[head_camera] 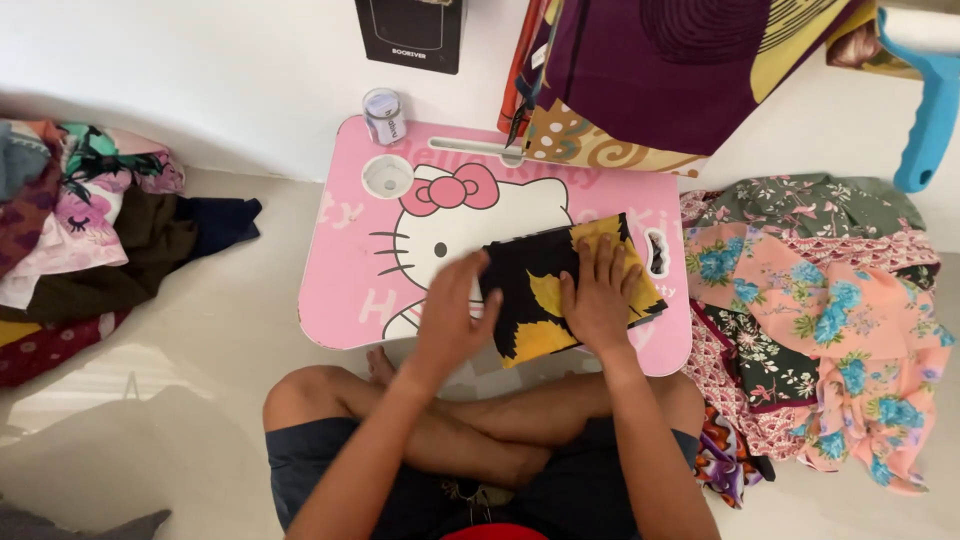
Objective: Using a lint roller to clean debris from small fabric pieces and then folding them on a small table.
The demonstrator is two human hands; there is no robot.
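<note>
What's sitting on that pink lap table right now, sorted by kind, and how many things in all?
Folded cloths: 1, the black and yellow cloth, under the left hand and right hand.
Small clear jars: 1, the jar at the back corner of the pink table.
Total: 2

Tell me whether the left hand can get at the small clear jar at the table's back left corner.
Probably yes: the left hand rests at the folded cloth's edge, and only bare pink table lies between it and the jar.
</note>
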